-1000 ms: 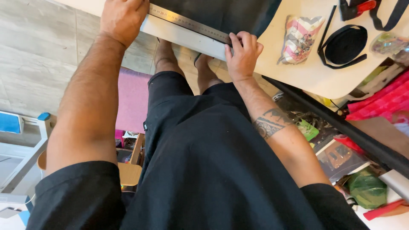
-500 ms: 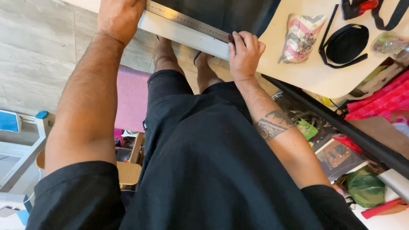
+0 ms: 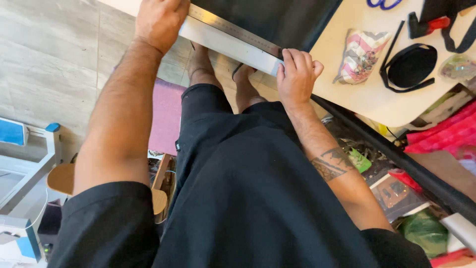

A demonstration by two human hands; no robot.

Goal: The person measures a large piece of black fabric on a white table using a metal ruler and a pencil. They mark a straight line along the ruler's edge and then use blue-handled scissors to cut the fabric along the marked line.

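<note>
A long metal ruler (image 3: pixel 233 31) lies along the near edge of a dark fabric sheet (image 3: pixel 272 17) on the cream table (image 3: pixel 367 99). My left hand (image 3: pixel 159 20) presses down on the ruler's left part at the top of the view. My right hand (image 3: pixel 296 77) rests curled at the ruler's right end by the table edge; something may be pinched in its fingers, but I cannot make it out.
On the table lie a coil of black strap (image 3: pixel 411 65), a striped pouch (image 3: pixel 359 54), a shiny wrapped item (image 3: pixel 458 67) and a black and red tool (image 3: pixel 424 25). Bags and red packets (image 3: pixel 446 134) crowd the floor at the right. A pink mat (image 3: pixel 166 119) lies below.
The view has drifted slightly; both hands stay on the ruler in nearly the same places.
</note>
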